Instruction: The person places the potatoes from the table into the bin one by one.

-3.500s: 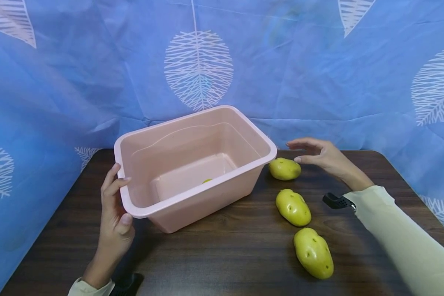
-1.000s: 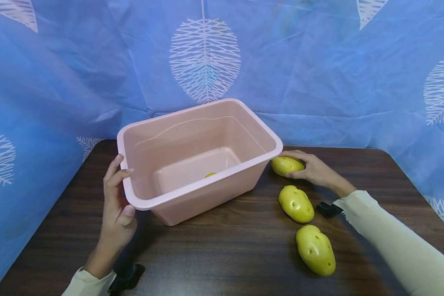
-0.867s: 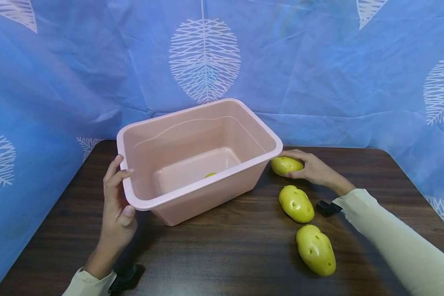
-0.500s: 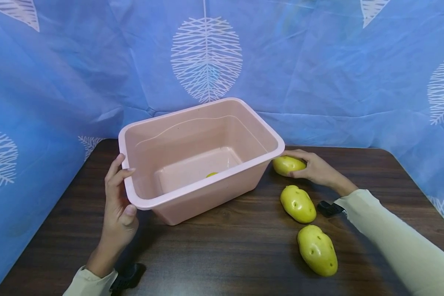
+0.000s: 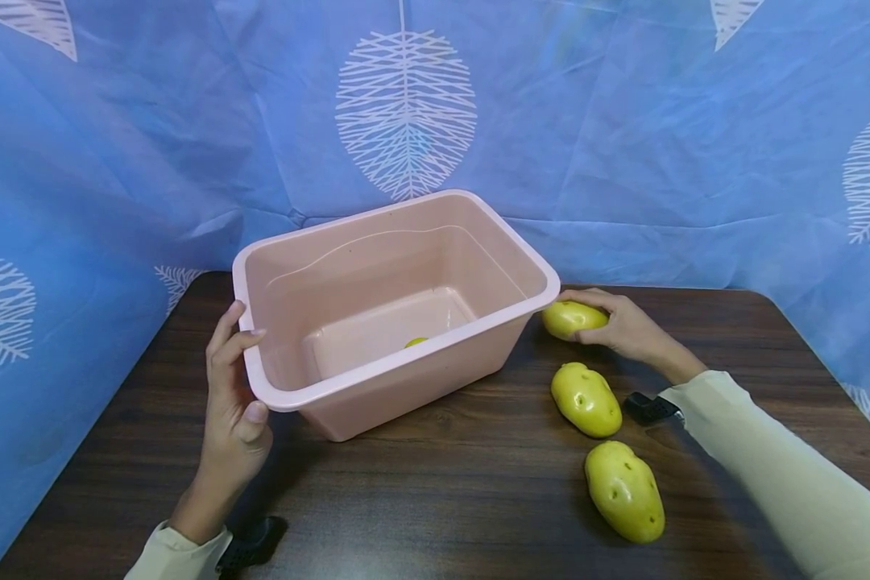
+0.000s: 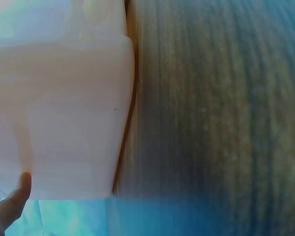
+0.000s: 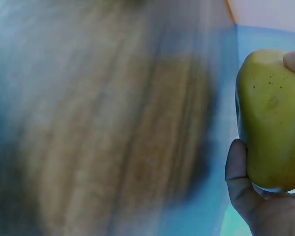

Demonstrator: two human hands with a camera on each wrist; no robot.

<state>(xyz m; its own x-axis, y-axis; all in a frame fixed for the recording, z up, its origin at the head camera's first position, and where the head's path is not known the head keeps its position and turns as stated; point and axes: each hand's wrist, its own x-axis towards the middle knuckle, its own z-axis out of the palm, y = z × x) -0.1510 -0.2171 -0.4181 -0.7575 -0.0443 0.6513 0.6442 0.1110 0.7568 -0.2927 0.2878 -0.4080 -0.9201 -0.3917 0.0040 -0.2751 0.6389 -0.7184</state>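
A pink tub (image 5: 406,379) stands on the table, with a small yellow piece (image 5: 416,341) showing on its floor. My left hand (image 5: 234,403) grips the tub's left rim, fingers over the edge and thumb outside. In the left wrist view, a fingertip of the left hand (image 6: 12,204) touches the tub wall (image 6: 73,128). My right hand (image 5: 634,326) holds a yellow-green potato (image 5: 571,320) beside the tub's right corner. The right wrist view shows this potato (image 7: 273,123) between thumb and fingers of the right hand (image 7: 265,209).
Two more potatoes lie on the dark wooden table (image 5: 435,515): one (image 5: 586,399) right of the tub, the other (image 5: 625,491) nearer the front. A blue cloth (image 5: 623,145) with white leaf prints hangs behind. Black bands show at both wrists.
My right hand has come down around the far potato, which has since shifted slightly right, away from the tub. The left hand keeps its grip on the rim. The head view has tilted slightly.
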